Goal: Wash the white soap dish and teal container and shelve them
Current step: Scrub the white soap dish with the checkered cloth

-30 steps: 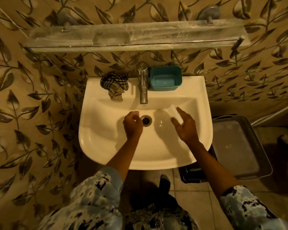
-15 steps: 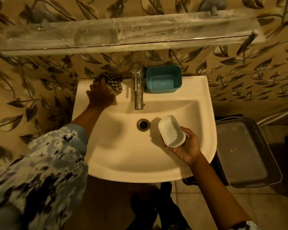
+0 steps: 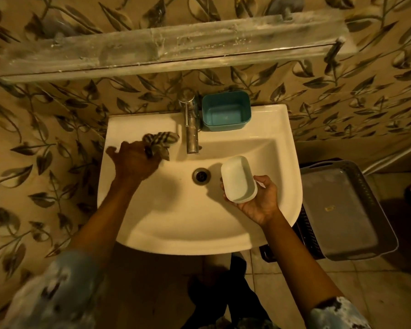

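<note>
right of faucet [image 3: 191, 129]: empty teal container [image 3: 226, 110]. right hand [image 3: 259, 200] grips smooth empty white soap dish [image 3: 238, 178]; left hand [image 3: 134, 160] clutches checked cloth [image 3: 158, 144].

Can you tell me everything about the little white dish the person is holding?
The white soap dish is a small, smooth tub with rounded corners, plastic by the look of it. It looks empty. The right hand holds it up over the sink, just right of the drain, tilted so its open side faces the camera. The palm cups it from below, with fingers curled on its right rim. Nothing else touches it.
</note>
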A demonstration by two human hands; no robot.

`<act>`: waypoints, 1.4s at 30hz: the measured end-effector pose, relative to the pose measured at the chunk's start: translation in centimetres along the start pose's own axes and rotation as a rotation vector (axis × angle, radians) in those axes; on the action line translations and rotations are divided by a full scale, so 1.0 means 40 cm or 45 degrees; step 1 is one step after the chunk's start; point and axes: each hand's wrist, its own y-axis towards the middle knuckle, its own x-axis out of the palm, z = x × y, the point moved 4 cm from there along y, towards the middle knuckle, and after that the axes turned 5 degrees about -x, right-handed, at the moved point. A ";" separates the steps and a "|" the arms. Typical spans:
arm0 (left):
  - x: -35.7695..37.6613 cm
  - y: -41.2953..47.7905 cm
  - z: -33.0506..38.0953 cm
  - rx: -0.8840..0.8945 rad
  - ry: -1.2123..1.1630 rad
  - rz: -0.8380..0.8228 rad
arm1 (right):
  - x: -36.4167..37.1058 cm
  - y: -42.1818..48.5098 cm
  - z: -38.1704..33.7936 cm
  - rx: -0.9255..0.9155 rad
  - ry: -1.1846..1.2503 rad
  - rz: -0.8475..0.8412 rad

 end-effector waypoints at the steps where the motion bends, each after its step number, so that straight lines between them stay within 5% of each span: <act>1: -0.006 -0.054 0.012 0.029 -0.089 0.004 | 0.002 -0.001 0.001 0.003 -0.003 -0.005; 10: 0.082 -0.340 0.196 0.188 -0.570 -0.119 | 0.029 -0.012 0.075 0.080 -0.222 -0.028; 16: 0.140 -0.392 0.278 0.223 -0.380 -0.071 | 0.027 -0.032 0.121 0.043 -0.225 -0.055; 23: 0.154 -0.469 0.286 0.560 -0.232 -0.429 | -0.027 -0.066 0.092 -0.041 -0.114 0.057; 27: 0.150 -0.445 0.297 0.791 -0.052 -0.199 | -0.030 -0.076 0.100 -0.046 -0.124 0.033; 32: 0.137 -0.361 0.337 0.677 0.094 0.057 | -0.033 -0.092 0.095 -0.055 -0.207 0.102; 35: 0.154 -0.345 0.347 0.659 0.245 0.022 | -0.025 -0.082 0.077 -0.090 -0.260 0.149; 42: 0.179 -0.400 0.318 0.372 0.030 -0.148 | -0.035 -0.067 0.065 -0.297 -0.533 0.190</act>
